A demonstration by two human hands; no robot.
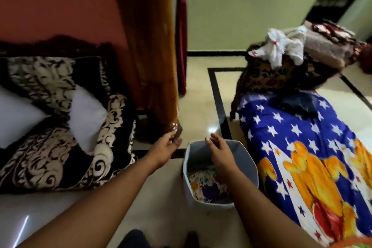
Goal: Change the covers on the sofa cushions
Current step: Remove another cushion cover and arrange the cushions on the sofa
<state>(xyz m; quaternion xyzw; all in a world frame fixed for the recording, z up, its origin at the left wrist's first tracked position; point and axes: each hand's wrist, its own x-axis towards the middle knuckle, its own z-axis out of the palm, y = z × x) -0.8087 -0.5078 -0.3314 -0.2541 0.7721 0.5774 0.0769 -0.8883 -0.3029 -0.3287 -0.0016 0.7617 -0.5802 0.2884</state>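
1. Basket [241, 148]: pale fabric bin, upright on the floor [197, 94] between the sofa [60, 167] and a low bed, mouth upward. It sits directly below the person, probably so both arms can reach in without stepping.
2. Covers [203, 182]: crumpled multicoloured printed cloth lying in the bottom of the basket. No long axis can be read, since the cloth is bunched; whether these are fresh or used covers cannot be told.
3. Cushions [86, 115]: two bare white inserts, uncovered, lying on the sofa seat at left. The nearer one runs from lower left to upper right, one corner pointing toward the sofa's outer end; the other [18, 115] is partly cut off by the frame edge. Bare inserts suggest the old covers are already off.
4. Left hand [167, 147]: extended over the floor near the sofa's carved wooden post [157, 66], fingers loosely curled, grasping nothing visible.
5. Right hand [218, 151]: held above the basket's rim, fingers relaxed and spread, palm down, empty; placed as if to reach for the covers.
6. Star-print bedsheet [291, 137]: blue, spread over the bed at right, long axis running away from the viewer.
7. White cloth [281, 48]: heaped on a patterned chair behind the bed.
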